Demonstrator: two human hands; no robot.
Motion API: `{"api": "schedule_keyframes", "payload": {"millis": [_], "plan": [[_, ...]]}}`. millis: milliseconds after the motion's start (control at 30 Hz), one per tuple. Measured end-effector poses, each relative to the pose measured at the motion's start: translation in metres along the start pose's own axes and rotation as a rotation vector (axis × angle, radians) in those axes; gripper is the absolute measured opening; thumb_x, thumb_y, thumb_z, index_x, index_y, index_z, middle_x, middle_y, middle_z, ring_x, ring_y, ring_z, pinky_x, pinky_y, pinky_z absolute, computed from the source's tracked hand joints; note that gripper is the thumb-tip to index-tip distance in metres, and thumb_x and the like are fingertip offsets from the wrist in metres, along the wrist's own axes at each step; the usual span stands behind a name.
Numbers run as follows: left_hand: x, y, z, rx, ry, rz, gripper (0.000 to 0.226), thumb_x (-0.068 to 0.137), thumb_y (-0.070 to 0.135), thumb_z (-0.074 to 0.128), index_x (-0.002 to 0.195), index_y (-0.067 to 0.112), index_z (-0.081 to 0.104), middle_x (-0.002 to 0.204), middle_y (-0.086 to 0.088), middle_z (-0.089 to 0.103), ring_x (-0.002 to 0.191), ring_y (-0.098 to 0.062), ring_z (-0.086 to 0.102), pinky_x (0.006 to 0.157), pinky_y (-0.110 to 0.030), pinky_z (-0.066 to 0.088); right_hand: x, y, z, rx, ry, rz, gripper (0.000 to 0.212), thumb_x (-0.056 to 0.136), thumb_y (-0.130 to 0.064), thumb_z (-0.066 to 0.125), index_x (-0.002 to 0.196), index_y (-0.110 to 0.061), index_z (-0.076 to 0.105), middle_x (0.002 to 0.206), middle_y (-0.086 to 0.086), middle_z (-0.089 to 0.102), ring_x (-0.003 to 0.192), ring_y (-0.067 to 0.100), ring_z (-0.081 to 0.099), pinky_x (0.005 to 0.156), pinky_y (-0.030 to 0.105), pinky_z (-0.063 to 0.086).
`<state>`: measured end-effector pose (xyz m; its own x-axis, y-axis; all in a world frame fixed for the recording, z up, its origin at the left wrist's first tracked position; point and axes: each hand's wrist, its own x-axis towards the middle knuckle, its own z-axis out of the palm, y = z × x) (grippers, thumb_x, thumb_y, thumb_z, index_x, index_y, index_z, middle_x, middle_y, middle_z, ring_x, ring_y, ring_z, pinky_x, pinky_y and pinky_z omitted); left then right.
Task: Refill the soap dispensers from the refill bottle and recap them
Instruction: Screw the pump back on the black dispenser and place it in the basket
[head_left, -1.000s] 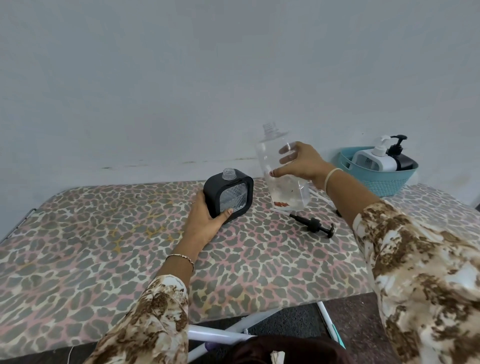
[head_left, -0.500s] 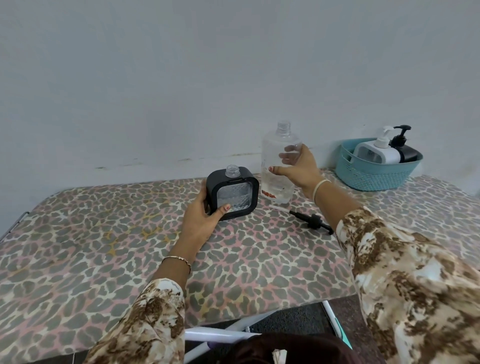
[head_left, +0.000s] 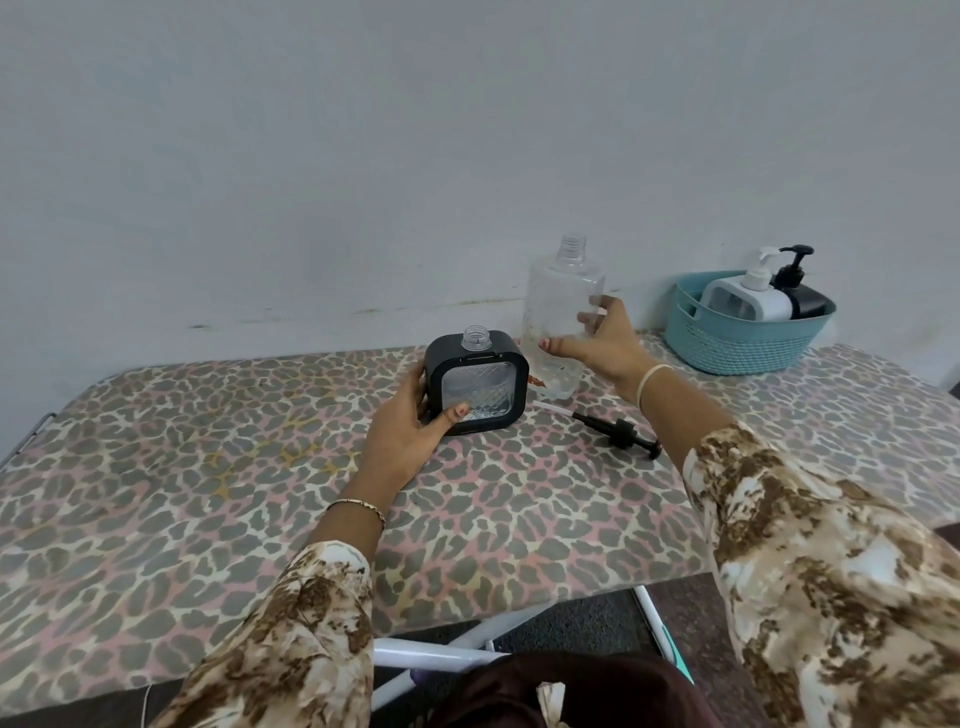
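Refill bottle (head_left: 561, 291): clear, uncapped, upright on bench (head_left: 208, 467), just right of black dispenser (head_left: 475, 384). A second ago it was lifted and tilted; now it is set down.
Right hand (head_left: 608, 343): still wrapped round the bottle.
Left hand (head_left: 410, 431): unchanged, gripping the dispenser's left side.
Pump (head_left: 621, 432): lying on bench nearby.

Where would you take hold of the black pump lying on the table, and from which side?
Pinch the pump by its wide black collar, from above: it lies flat on the table, and its thin tube would likely flex.
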<state>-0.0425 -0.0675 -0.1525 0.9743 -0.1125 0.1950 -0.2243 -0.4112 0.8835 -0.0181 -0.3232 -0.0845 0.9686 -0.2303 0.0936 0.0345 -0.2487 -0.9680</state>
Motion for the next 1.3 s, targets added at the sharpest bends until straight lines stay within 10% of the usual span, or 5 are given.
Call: {"api": "schedule_keyframes", "payload": {"millis": [467, 700, 967, 1300], "plan": [[-0.007, 0.007, 0.005, 0.134, 0.027, 0.026, 0.063, 0.083, 0.041, 0.070, 0.127, 0.012, 0.037, 0.139, -0.011, 0.053, 0.125, -0.023, 0.054, 0.100, -0.040, 0.047, -0.089, 0.071, -0.045, -0.391, -0.001, -0.029, 0.066, 0.064, -0.038, 0.087, 0.117, -0.019, 0.054, 0.113, -0.003, 0.062, 0.106, 0.014, 0.059, 0.096, 0.032, 0.049], [-0.011, 0.009, 0.004, 0.134, 0.032, 0.019, 0.064, 0.083, 0.040, 0.070, 0.130, 0.013, 0.037, 0.142, -0.011, 0.051, 0.127, -0.023, 0.052, 0.102, -0.041, 0.046, -0.095, 0.074, -0.044, -0.316, 0.108, -0.092, 0.038, 0.070, -0.014, 0.083, 0.099, -0.015, 0.059, 0.099, 0.000, 0.066, 0.095, 0.017, 0.063, 0.090, 0.034, 0.053], [-0.012, 0.011, 0.005, 0.091, 0.040, 0.012, 0.062, 0.084, 0.035, 0.070, 0.133, 0.013, 0.038, 0.141, -0.009, 0.051, 0.126, -0.022, 0.053, 0.098, -0.032, 0.045, -0.102, 0.003, -0.059, -0.022, 0.055, -0.220, 0.029, 0.077, -0.013, 0.079, 0.103, -0.008, 0.069, 0.089, 0.002, 0.072, 0.077, 0.005, 0.066, 0.073, 0.017, 0.053], [-0.015, 0.015, 0.003, 0.190, 0.064, 0.023, 0.063, 0.084, 0.042, 0.068, 0.131, 0.013, 0.039, 0.140, -0.008, 0.053, 0.123, -0.024, 0.056, 0.096, -0.038, 0.048, -0.061, -0.084, -0.040, -0.440, -0.076, -0.508, 0.030, 0.076, -0.022, 0.081, 0.105, -0.015, 0.073, 0.097, -0.002, 0.067, 0.086, 0.010, 0.064, 0.077, 0.015, 0.051]]}}
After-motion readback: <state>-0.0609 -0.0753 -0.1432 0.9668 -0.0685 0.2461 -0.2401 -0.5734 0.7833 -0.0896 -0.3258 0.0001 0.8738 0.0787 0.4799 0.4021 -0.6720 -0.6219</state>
